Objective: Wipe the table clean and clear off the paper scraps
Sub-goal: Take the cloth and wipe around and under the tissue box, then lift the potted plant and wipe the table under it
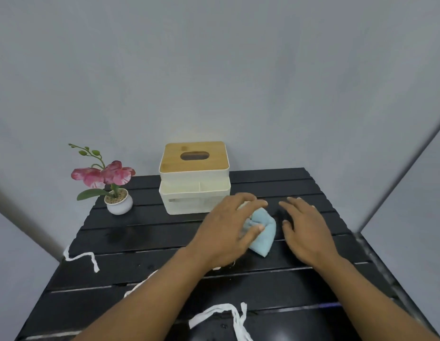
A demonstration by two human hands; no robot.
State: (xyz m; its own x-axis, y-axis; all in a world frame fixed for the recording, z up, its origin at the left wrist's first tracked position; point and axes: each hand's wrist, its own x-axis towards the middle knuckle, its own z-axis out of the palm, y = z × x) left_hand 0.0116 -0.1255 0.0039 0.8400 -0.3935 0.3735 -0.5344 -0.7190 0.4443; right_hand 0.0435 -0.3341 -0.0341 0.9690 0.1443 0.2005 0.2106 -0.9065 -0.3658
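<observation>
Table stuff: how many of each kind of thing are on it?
Paper strips: 3
Blue cloth: 1
Tissue box: 1
Flower pot: 1
Total: 6

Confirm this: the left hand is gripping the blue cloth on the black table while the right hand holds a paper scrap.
Not quite. In the head view the right hand holds nothing; it is open, fingers spread above the black table. The left hand does grip the blue cloth. The paper scraps lie untouched nearer the front edge.
</observation>
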